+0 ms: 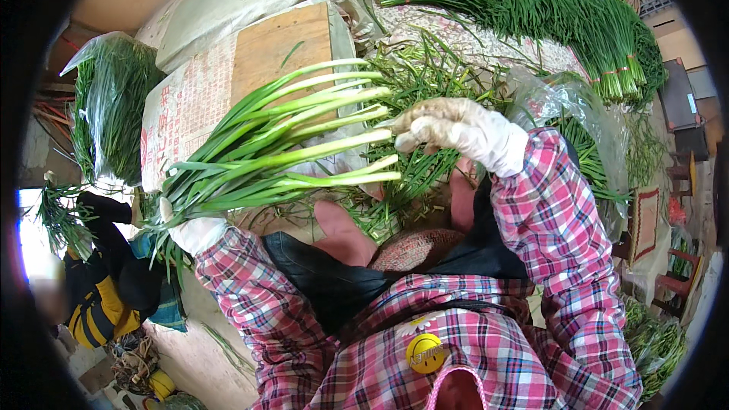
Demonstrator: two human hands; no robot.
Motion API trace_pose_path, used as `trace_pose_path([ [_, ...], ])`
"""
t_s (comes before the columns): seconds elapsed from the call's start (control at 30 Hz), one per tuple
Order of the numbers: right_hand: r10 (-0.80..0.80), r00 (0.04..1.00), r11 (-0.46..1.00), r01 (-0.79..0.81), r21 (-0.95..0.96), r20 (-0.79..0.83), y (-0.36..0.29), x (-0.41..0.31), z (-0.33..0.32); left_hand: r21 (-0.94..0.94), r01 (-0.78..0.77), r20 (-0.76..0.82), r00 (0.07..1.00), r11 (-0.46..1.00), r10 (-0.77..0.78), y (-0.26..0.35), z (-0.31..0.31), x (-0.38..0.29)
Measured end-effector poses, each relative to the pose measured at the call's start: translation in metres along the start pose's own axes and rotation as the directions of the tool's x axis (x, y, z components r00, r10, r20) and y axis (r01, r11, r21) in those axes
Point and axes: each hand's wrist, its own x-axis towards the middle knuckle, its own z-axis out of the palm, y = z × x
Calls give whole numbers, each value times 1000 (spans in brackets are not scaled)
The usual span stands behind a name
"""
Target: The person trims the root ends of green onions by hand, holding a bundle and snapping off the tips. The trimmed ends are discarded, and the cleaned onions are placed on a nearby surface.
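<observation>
A loose fan of green garlic chives or similar long leafy stalks (285,142) lies across my view, pale stem ends to the right. My left hand (196,228), in a whitish glove, grips the leafy end at the lower left. My right hand (438,125), in a soiled white glove, is beside the pale stem ends with its fingers curled; whether it pinches a stem, I cannot tell. Beneath the stalks is a wooden board (273,45) on a pale printed sack or carton (188,108). A heap of loose leaves and trimmings (433,74) spreads behind my right hand.
Tied green bundles (512,0) are piled at the upper right. Bagged greens stand at the left (108,108) and by my right arm (581,142). A person in black and yellow (108,302) holds greens at the lower left. My boots (342,233) rest among trimmings.
</observation>
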Motion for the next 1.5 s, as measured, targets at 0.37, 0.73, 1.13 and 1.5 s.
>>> trace_pose_path([
  [0.37,83,996,997,-83,1,11,22,27,45,-122,-14,82,996,992,24,-5,7,-4],
  [0.73,-190,845,974,99,202,500,43,25,46,-134,141,452,889,981,-66,-11,6,-9],
  [1.13,-82,996,955,71,289,26,55,41,48,-132,234,273,943,963,-192,-26,15,-12],
  [1.5,-247,963,692,100,-715,-104,92,64,25,-138,154,159,979,978,-131,-20,19,-11],
])
